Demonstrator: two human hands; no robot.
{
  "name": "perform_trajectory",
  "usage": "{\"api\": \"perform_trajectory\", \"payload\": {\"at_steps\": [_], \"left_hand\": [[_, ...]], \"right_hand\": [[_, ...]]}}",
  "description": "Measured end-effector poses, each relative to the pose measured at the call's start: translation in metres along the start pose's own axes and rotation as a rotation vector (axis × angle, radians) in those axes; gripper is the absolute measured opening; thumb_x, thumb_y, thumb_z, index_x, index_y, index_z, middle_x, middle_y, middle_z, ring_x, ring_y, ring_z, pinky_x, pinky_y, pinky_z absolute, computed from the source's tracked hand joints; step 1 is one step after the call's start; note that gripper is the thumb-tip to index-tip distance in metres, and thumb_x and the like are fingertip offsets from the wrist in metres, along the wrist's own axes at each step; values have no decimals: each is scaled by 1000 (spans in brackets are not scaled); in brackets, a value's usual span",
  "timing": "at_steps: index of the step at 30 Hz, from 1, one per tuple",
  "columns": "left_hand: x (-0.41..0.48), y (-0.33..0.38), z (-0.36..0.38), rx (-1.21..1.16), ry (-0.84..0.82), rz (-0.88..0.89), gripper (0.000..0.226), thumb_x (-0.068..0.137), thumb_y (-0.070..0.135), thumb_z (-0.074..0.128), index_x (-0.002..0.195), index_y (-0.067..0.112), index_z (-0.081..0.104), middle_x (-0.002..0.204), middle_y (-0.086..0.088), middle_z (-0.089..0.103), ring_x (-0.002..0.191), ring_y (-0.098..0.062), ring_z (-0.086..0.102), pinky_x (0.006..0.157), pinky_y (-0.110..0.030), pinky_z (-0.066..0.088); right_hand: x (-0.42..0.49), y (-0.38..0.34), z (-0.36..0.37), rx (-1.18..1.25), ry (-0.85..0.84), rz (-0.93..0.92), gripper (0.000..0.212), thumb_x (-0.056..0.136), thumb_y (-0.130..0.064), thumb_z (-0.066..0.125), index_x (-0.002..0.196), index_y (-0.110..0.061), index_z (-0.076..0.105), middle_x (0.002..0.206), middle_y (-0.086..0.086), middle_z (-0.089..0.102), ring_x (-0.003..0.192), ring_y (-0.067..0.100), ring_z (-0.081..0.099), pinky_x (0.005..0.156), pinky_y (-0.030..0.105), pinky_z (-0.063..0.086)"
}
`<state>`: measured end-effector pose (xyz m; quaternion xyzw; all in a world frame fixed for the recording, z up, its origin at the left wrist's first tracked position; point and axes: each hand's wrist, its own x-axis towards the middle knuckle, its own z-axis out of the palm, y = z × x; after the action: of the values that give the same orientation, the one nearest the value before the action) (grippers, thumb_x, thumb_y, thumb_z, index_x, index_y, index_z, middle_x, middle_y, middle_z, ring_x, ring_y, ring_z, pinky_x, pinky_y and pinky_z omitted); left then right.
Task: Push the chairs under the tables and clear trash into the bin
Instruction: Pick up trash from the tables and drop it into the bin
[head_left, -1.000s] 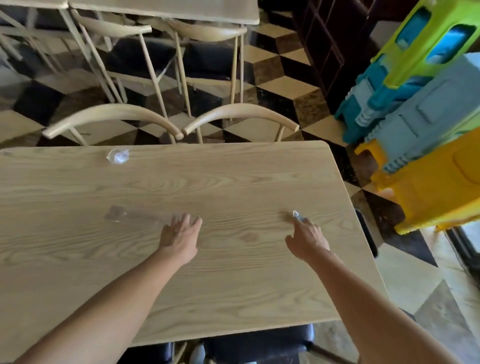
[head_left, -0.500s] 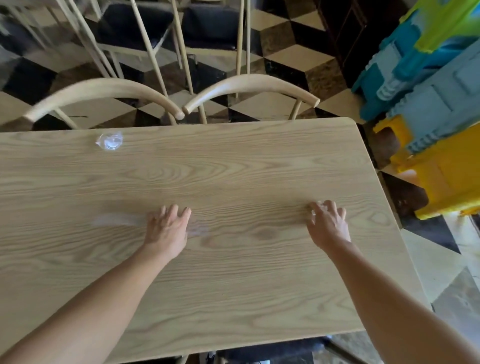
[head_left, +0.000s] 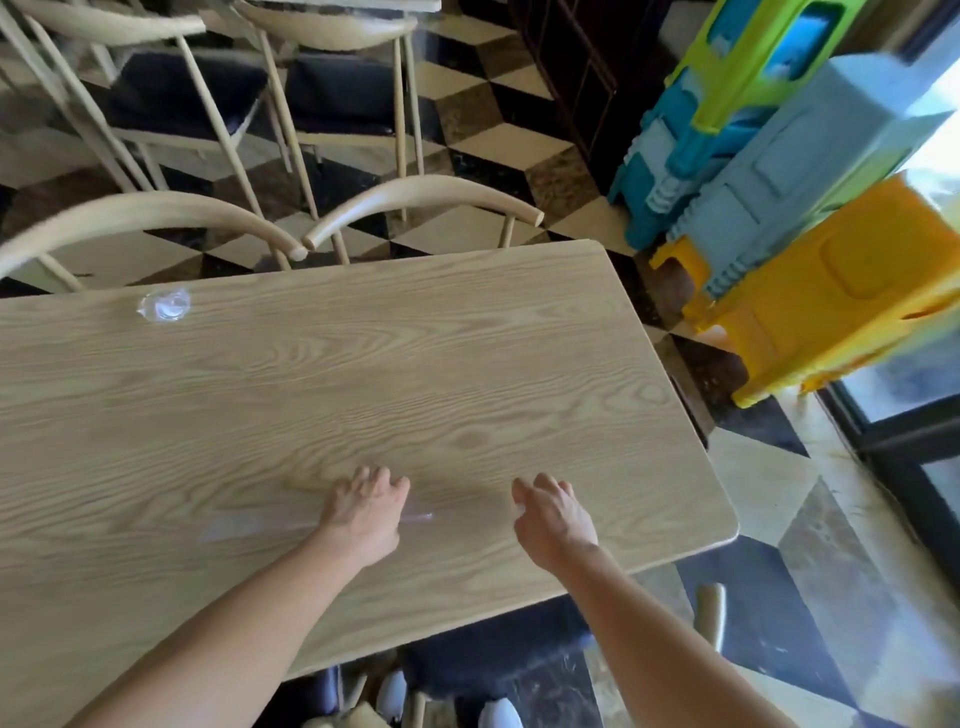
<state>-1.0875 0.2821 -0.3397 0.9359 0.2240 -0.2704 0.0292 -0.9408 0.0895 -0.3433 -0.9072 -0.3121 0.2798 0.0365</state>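
The left hand (head_left: 363, 512) lay palm-down on the table (head_left: 467, 364) near its front edge, on top of a long clear wrapper (head_left: 249, 525) that showed on both sides of the palm. Its fingers were bent toward the wood, but whether they pinched the film or only pressed it could not be told. The right hand (head_left: 555, 514) hovered just beside it, toward the table's right end, knuckles up and fingers curled under; anything inside them was hidden.

A second piece of trash, a crumpled clear plastic scrap (head_left: 163, 305), sat well apart near the table's far edge. Behind that edge the two chairs (head_left: 415, 195) looked already tucked in. No bin was in view.

The step in hand seemed to be gathering the wrapper. Flat film clings to a smooth top, so the sound way was probably to drag it to the front edge until it overhung, then pinch the overhang — not to claw at it in the middle. The right hand could take the free tip, bunch the film into one fist, and so free a hand for the far scrap.
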Motion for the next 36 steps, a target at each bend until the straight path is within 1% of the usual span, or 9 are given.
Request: {"api": "perform_trajectory", "payload": {"at_steps": [3,8,14,21,24,26,30,34,36], "left_hand": [[-22,22,-20,36,25,-19,36,92,25,56,128,21,49,127,-4,53,123,-27,49,94,-42,44],[-71,84,-57,65,101,-12,33,92,26,54,125,22,49,127,-4,53,121,-26,50,95,-40,45],[-143,208,-89,99,178,44,37,89,27,58,125,20,50,126,-5,55,121,-28,51,91,-41,47],[-202,400,-96,162,210,321,32,90,26,53,122,19,54,127,-9,55,123,-32,50,96,-43,45],[-209,462,-99,275,223,465,31,92,25,55,122,17,52,125,-11,55,119,-33,52,94,-46,48],[-211,493,-102,316,234,547,33,93,25,53,125,16,51,126,-12,55,118,-34,52,94,-46,48],[-205,540,-111,454,247,748,37,95,25,54,130,15,50,124,-15,53,116,-35,51,91,-48,45],[-172,573,-123,543,264,813,38,94,26,57,130,15,51,123,-15,53,113,-34,52,87,-45,47],[-145,587,-132,537,265,805,37,94,27,57,129,16,50,123,-14,53,114,-34,52,83,-45,47]], "right_hand": [[-35,19,-13,11,14,18,23,93,-11,49,114,-19,54,117,6,54,111,30,52,78,35,46],[-104,72,-44,67,90,52,24,92,-13,49,115,-18,54,117,8,52,104,32,56,72,35,44],[-209,174,-66,149,231,23,29,92,-15,54,120,-15,58,120,12,51,109,37,58,84,38,49],[-335,314,-68,191,307,175,28,94,-22,57,122,-17,56,117,11,46,107,35,58,77,31,43],[-374,363,-72,192,361,247,25,96,-27,58,119,-18,59,112,8,47,102,33,59,81,36,52],[-391,389,-74,191,395,297,24,98,-27,57,120,-18,60,107,4,44,96,29,57,78,35,53],[-400,429,-76,194,425,339,27,100,-24,57,127,-20,58,109,1,42,85,20,48,60,20,38],[-382,460,-80,225,422,379,28,101,-22,53,128,-22,59,117,3,48,90,19,51,69,26,50],[-363,475,-86,221,397,392,28,100,-21,52,128,-23,59,118,4,49,96,23,55,70,29,49]]}}
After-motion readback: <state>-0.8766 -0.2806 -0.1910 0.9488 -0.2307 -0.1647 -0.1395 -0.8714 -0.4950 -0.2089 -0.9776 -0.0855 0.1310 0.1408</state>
